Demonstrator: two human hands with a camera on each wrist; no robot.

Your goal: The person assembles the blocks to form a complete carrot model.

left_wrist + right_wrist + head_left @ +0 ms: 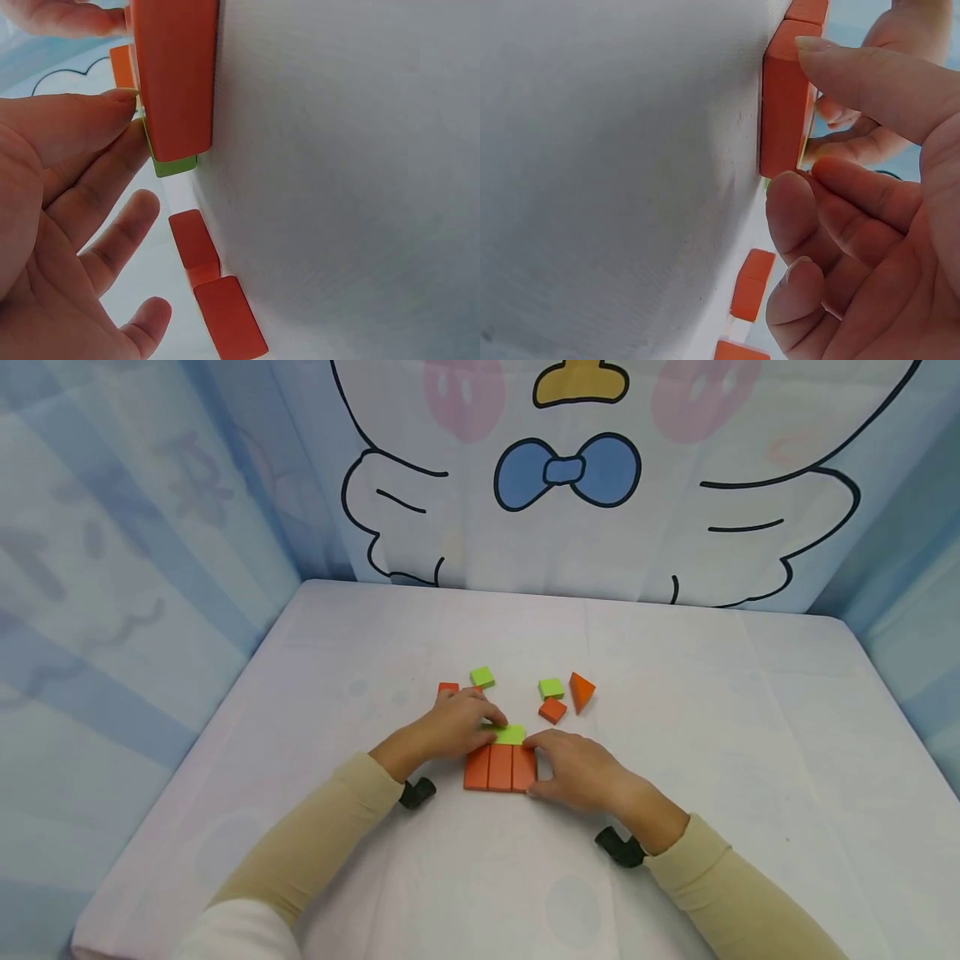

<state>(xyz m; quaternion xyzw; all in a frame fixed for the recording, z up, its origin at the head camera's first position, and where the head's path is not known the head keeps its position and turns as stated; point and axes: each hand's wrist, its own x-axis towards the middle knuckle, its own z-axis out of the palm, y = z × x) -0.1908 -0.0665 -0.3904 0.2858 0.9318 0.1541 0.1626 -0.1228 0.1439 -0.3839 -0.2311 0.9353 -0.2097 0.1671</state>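
Note:
Three orange-red rectangular blocks lie side by side on the table, with a light green block along their far edge. My left hand pinches the green block between thumb and index finger, partly covering it. In the left wrist view its ring and little fingers stand free beside the red block. My right hand grips the rightmost red block, thumb on its near end and index fingertip at its far end; the other fingers curl loosely below, as the right wrist view shows.
Beyond the left hand lie a green block and a red block, with another red piece partly hidden. Behind the right hand are a green block, a small red block and an orange triangular block. A printed curtain stands behind the table.

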